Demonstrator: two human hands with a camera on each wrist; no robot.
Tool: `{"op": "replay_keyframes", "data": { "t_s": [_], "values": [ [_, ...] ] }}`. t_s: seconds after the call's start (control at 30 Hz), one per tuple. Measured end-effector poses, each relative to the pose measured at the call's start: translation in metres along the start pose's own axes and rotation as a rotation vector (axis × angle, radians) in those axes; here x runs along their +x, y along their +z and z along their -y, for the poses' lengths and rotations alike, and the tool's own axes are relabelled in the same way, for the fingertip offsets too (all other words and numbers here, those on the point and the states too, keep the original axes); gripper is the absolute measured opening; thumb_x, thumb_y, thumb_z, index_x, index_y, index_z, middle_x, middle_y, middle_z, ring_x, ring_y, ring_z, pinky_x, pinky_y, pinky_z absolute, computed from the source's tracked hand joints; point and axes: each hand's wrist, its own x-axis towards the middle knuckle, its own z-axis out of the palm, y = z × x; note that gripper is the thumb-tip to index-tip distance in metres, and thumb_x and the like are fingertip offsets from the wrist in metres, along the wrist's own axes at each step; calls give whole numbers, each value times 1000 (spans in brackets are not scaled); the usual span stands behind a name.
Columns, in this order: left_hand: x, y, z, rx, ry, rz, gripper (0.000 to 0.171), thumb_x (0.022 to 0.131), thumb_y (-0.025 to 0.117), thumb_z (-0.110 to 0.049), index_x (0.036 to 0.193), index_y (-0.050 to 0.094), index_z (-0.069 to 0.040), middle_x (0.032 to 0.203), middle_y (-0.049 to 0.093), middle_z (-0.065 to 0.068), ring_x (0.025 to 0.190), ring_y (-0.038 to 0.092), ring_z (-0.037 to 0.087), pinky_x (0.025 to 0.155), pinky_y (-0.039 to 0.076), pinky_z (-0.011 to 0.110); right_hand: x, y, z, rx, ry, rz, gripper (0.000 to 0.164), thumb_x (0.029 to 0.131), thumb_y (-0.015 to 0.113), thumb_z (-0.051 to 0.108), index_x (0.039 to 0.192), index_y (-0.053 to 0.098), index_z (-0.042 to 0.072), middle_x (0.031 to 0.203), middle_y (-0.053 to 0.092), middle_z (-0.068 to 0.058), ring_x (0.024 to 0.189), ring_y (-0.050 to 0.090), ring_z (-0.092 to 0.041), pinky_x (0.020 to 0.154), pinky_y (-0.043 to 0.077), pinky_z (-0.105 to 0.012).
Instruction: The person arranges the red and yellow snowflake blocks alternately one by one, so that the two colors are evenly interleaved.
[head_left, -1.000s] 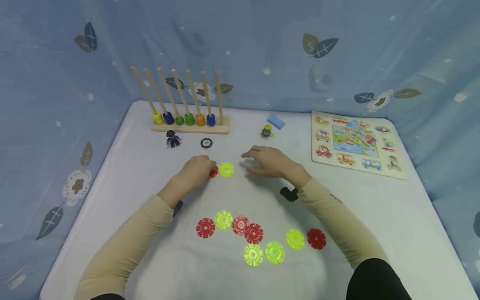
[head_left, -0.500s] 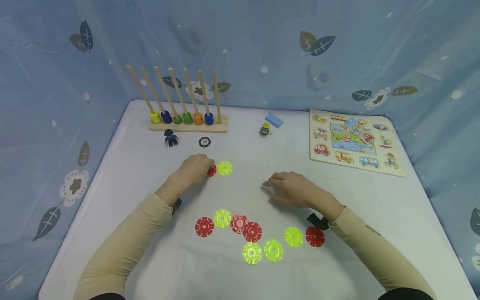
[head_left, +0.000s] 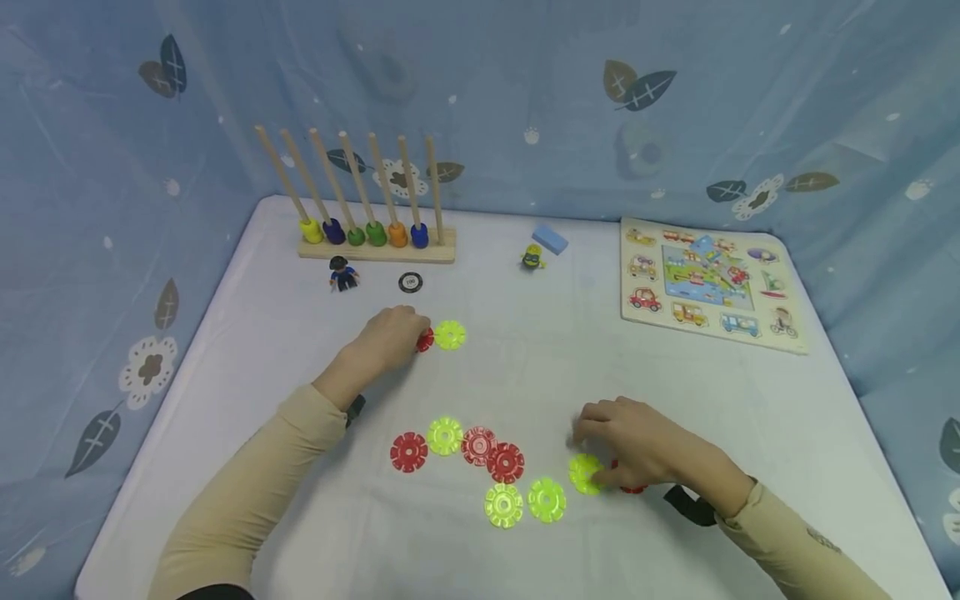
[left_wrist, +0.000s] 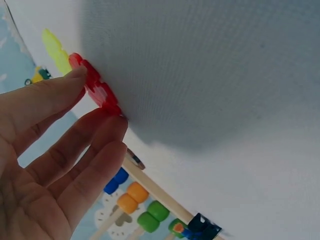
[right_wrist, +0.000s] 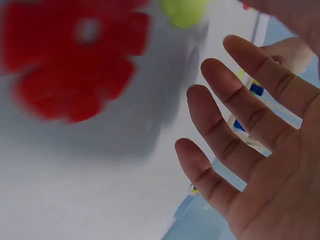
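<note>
My left hand (head_left: 386, 337) pinches a red notched plastic disc (left_wrist: 94, 82) between thumb and fingertips, low over the white tabletop. The disc meets a yellow-green disc (head_left: 450, 335) at its right edge; whether they interlock I cannot tell. Over at the right, my right hand (head_left: 637, 442) hovers with fingers spread and nothing between them. Its thumb lies over the edge of another yellow-green disc (head_left: 583, 473). A red disc (right_wrist: 75, 55), mostly hidden by the hand in the head view, lies just below the palm.
Several loose red and yellow-green discs (head_left: 480, 447) lie in the front middle. A wooden bead rack (head_left: 378, 250), a toy figure (head_left: 343, 273) and a black chip (head_left: 410, 282) stand back left. A small yellow figure (head_left: 532, 257), blue block (head_left: 550, 239) and picture puzzle (head_left: 712, 283) are farther right.
My right hand has swung rightward and toward the front edge, from beside the yellow-green disc to above the loose discs at right. The left hand keeps its pinch on the red disc.
</note>
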Motion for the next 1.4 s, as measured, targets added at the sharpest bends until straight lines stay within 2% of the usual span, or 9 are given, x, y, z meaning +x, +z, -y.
{"op": "replay_keyframes", "data": {
  "t_s": [0.17,0.33,0.6,0.73,0.87,0.97,1.1,1.4],
  "values": [
    [-1,3,-2,0,0,9,16,88,62,-3,102,70,-3,90,66,14,83,64,26,74,54,38,-27,8,-2,-30,58,52,48,66,83,41,109,63,29,112,59,8,95,56,-9,83,52,-39],
    [-4,3,-4,7,1,2,17,88,63,-3,103,70,-3,90,66,14,82,64,26,74,55,38,-37,14,-1,-38,82,81,47,64,83,38,106,62,30,111,55,7,92,56,-12,81,53,-41],
    [-3,2,-4,-8,10,-20,17,88,62,-2,102,70,-3,88,66,13,80,63,24,72,54,37,-38,19,-1,-17,62,54,41,65,82,30,100,62,23,106,55,7,84,52,-6,70,54,-25],
    [-3,2,-3,-16,13,-28,16,87,62,-2,101,70,-3,87,65,13,78,62,23,71,53,37,-39,19,-2,-21,36,0,40,65,81,30,98,62,23,104,55,9,83,49,-4,67,52,-21],
    [-2,2,-2,-23,8,-34,16,87,64,-2,101,70,-4,87,65,12,77,61,23,70,52,37,-36,17,-5,-39,-17,-100,38,65,81,32,96,60,24,99,56,11,82,49,-3,67,51,-20],
    [-2,2,-1,-28,7,-37,16,86,64,-2,101,70,-4,87,65,12,77,61,23,71,52,37,-28,14,-6,-47,-40,-149,39,65,82,32,97,61,23,98,57,10,83,50,-3,69,51,-20],
    [-1,2,0,-31,1,-40,15,86,65,-4,100,70,-3,86,65,12,77,61,23,71,52,37,-8,9,-7,-45,-47,-149,41,67,81,33,102,62,22,102,60,9,87,53,-6,71,53,-21],
    [1,2,0,-40,-12,-24,12,85,66,-5,97,70,-4,83,63,9,73,57,21,67,49,36,68,-15,-13,-3,-29,-115,48,75,77,35,115,61,15,106,63,3,92,58,-10,77,54,-25]
  ]
}}
